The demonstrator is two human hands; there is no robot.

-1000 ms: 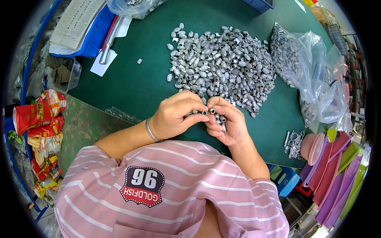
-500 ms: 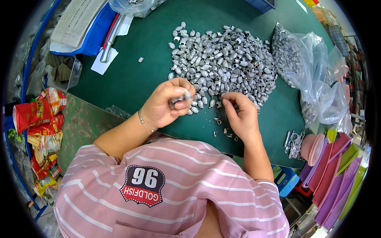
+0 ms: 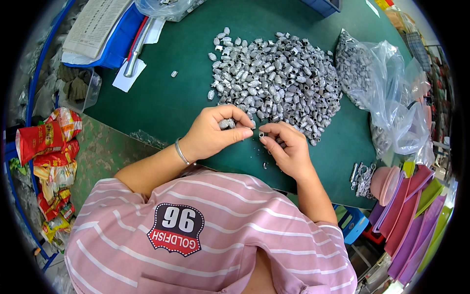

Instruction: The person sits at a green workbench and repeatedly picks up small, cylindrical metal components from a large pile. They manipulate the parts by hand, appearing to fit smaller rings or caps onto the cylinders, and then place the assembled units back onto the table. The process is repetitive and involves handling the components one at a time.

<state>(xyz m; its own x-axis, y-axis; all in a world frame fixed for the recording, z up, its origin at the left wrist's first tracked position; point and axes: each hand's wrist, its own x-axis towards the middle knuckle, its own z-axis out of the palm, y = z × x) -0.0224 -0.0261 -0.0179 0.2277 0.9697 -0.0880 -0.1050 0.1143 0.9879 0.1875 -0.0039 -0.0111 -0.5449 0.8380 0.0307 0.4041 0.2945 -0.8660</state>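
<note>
A broad heap of small grey metal beads, barrel-shaped with openings in their ends, lies on the green tabletop. Just in front of it, my left hand is closed round several such beads, its thumb and forefinger tips pressed together. Facing it a short gap away, my right hand pinches a small ring-like metal piece between thumb and forefinger. Something dark shows under its curled fingers, too hidden to name. A few metal crumbs lie below the hands.
One bead lies apart at left. Beyond it are a metal-handled tool and a blue tray with papers. At right lie a clear bag of beads, metal clips and coloured bins.
My right hand has moved left and back from the heap's near edge with a small metal piece. The left hand has turned and shifted right, so the two hands are now close together.
</note>
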